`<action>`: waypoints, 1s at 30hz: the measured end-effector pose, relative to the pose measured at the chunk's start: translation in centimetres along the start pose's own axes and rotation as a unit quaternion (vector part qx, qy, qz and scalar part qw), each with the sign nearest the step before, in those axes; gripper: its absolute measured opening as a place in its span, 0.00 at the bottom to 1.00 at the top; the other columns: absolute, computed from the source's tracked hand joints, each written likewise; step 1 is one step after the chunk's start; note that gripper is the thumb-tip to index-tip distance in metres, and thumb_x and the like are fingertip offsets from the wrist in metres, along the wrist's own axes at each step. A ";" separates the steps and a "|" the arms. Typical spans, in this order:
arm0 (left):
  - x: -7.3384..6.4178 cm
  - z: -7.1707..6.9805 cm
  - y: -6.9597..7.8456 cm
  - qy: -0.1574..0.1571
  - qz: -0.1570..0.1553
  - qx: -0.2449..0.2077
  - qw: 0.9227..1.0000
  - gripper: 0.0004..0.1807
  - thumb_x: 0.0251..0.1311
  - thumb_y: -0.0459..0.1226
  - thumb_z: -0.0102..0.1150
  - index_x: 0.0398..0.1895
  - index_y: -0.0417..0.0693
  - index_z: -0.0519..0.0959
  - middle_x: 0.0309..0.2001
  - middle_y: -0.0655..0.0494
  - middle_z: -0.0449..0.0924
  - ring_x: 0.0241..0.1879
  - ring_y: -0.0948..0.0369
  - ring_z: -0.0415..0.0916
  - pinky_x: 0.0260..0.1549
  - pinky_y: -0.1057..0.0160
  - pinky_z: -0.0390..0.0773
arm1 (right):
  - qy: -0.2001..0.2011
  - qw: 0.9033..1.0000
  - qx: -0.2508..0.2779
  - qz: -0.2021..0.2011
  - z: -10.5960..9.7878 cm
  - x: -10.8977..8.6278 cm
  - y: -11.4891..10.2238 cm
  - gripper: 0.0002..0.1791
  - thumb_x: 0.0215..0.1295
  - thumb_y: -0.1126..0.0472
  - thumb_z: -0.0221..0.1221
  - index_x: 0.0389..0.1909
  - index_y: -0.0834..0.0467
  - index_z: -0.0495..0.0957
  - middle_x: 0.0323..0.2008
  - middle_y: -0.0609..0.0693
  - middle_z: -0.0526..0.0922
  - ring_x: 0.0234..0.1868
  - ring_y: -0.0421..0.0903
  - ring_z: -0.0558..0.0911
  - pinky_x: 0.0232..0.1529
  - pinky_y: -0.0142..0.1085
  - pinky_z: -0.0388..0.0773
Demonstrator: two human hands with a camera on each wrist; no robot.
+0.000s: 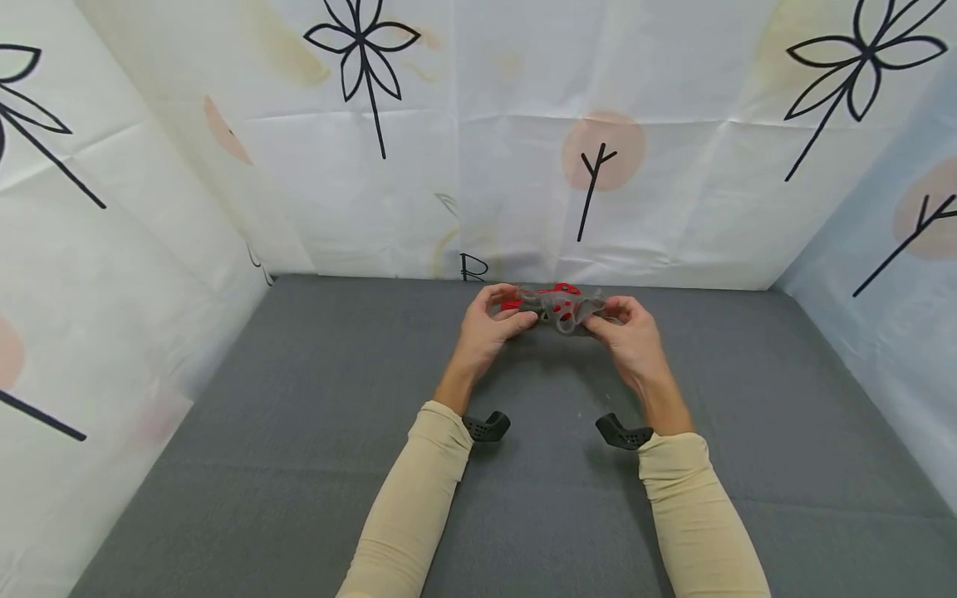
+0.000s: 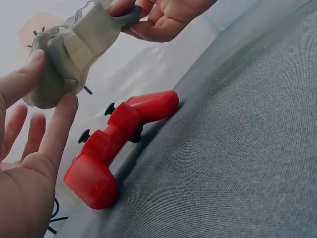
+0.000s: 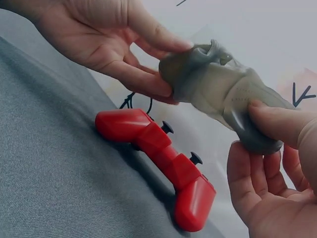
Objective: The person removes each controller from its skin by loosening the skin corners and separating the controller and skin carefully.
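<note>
A limp, see-through grey silicone controller cover [image 1: 566,322] hangs stretched between both hands, above the grey table. My left hand [image 1: 478,334] pinches its left end between thumb and fingers. The other end is pinched by my right hand [image 1: 635,345], thumb pressed on the near side. In the left wrist view the cover [image 2: 91,39] looks creased and empty, with darker grip ends. Behind and below it, a red game controller [image 2: 119,131] with black thumbsticks sits on the table, touched by neither hand. From the head view, the cover partly hides it.
A grey cloth [image 1: 336,399] covers the table. White patterned sheets [image 1: 508,174] rise at the back and both sides, the rear one close behind the controller. A black wrist camera mount [image 1: 486,427] sits at each sleeve cuff.
</note>
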State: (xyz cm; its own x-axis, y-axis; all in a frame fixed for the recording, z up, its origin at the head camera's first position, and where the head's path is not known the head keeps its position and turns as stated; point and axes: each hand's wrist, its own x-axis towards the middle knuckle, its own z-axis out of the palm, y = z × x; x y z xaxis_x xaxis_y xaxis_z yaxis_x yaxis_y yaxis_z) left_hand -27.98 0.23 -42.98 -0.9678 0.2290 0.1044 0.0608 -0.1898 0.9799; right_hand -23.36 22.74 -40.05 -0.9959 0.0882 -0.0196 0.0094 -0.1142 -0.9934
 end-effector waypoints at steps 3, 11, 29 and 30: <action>0.0 0.0 -0.1 0.009 -0.006 -0.022 1.000 0.25 0.58 0.30 0.72 0.57 0.46 0.75 0.57 0.53 0.77 0.55 0.56 0.82 0.45 0.70 0.83 | 0.002 1.000 0.007 0.001 0.0 0.0 0.1 0.13 0.65 0.73 0.62 0.39 0.56 0.68 0.39 0.44 0.73 0.43 0.36 0.78 0.43 0.24 0.80; -0.1 0.1 -0.1 0.021 -0.009 -0.005 1.000 0.22 0.55 0.30 0.75 0.50 0.49 0.76 0.53 0.48 0.87 0.48 0.63 0.86 0.41 0.68 0.82 | -0.013 0.999 -0.043 -0.017 0.1 -0.1 0.2 0.12 0.67 0.72 0.61 0.47 0.57 0.73 0.43 0.42 0.76 0.42 0.33 0.79 0.43 0.23 0.80; -0.1 0.7 -0.1 -0.059 -0.049 -0.039 0.996 0.08 0.67 0.32 0.65 0.44 0.43 0.76 0.43 0.56 0.77 0.41 0.62 0.81 0.54 0.44 0.83 | -0.018 0.998 -0.028 -0.047 0.0 0.0 0.3 0.07 0.68 0.70 0.63 0.40 0.55 0.79 0.37 0.39 0.81 0.38 0.32 0.82 0.42 0.24 0.80; -0.1 0.8 -0.1 -0.063 -0.056 -0.037 0.996 0.07 0.67 0.32 0.64 0.44 0.44 0.76 0.43 0.56 0.76 0.42 0.62 0.81 0.53 0.44 0.83 | -0.025 0.998 -0.040 -0.048 0.0 0.0 0.3 0.06 0.69 0.69 0.62 0.41 0.56 0.79 0.36 0.38 0.82 0.39 0.32 0.82 0.43 0.24 0.80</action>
State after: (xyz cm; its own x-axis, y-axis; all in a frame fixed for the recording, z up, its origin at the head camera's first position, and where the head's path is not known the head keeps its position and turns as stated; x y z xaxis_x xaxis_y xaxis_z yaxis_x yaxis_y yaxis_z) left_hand -27.71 0.96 -42.96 -0.9287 0.3703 0.0200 -0.0691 -0.2257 0.9717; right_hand -23.38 22.74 -40.39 -0.9958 0.0444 0.0806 -0.0819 -0.0273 -0.9963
